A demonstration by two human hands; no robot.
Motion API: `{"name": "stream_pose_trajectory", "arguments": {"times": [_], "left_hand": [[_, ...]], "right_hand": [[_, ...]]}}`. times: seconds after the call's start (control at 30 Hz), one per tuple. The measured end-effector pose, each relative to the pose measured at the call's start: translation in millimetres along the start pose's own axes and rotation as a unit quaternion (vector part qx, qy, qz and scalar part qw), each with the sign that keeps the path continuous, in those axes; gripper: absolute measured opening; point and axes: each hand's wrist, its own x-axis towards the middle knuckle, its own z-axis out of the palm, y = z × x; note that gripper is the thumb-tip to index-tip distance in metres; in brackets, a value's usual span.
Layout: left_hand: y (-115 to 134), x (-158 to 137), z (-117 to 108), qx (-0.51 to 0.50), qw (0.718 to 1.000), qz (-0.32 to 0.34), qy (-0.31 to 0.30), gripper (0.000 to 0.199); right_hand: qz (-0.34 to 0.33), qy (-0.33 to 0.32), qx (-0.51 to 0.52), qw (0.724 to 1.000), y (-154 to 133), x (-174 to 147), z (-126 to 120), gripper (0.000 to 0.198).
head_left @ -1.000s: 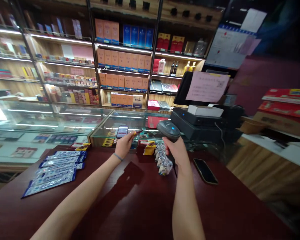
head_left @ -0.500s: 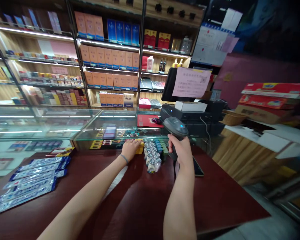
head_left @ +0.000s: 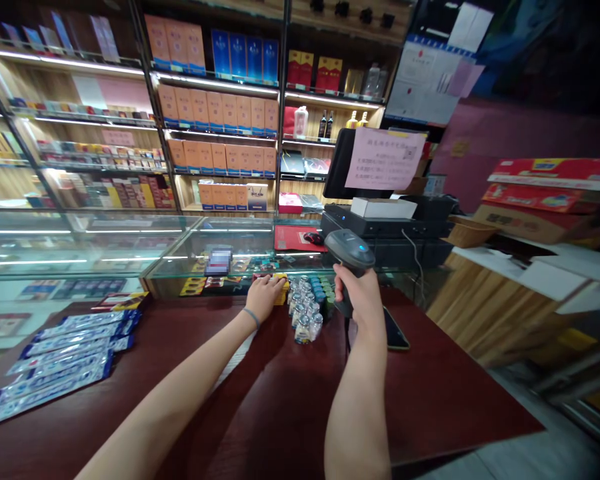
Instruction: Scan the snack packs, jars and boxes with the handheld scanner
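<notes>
My right hand (head_left: pixel 361 293) is wrapped around the handle of a dark grey barcode scanner (head_left: pixel 351 248), which shows a small blue light on top. Its head points away, over the far side of the counter. My left hand (head_left: pixel 264 297), with a thin band at the wrist, lies over the left side of a small stack of yellow packs (head_left: pixel 281 292), fingers stretched forward. Dark red packs (head_left: pixel 261 275) show just past those fingers. Between the hands stand rows of small clear-topped bottles or jars (head_left: pixel 303 313), with blue and green-capped ones (head_left: pixel 325 293) beside them.
Blue and silver long packets (head_left: pixel 65 363) lie at the left on the dark red counter (head_left: pixel 280 413). A phone (head_left: pixel 396 330) is right of my right hand. Behind stand a glass display case (head_left: pixel 180 267), a monitor (head_left: pixel 341 167) and a mouse (head_left: pixel 313 238). Red boxes (head_left: pixel 545 193) are stacked at right.
My left hand has shifted slightly, and dark red packs now show beyond its fingers. The scanner stays in my right hand in nearly the same place.
</notes>
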Motion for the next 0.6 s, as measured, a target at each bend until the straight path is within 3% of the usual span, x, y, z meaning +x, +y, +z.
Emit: {"name": "stream_pose_trajectory", "arguments": {"times": [0.17,0.27,0.47,0.6], "left_hand": [[-7.5,-3.9,0.2,-0.029,0.999,0.027,0.025,0.044],[-14.1,-8.5,-7.6,0.009,0.999,0.031,0.041,0.047],[-40.6,-31.5,-48.4,0.122,0.988,0.034,0.091,0.047],[-73.8,-57.3,-79.9,0.153,0.980,-0.009,0.125,0.047]], "right_hand": [[0.030,0.004,0.042,0.999,-3.7,-1.1,6.0,0.025],[0.022,0.002,0.045,0.999,-5.3,-2.7,13.8,0.026],[0.018,-0.018,0.029,0.999,-11.3,-9.5,47.0,0.031],[0.023,-0.031,0.021,0.999,-14.5,-18.2,78.2,0.033]]}}
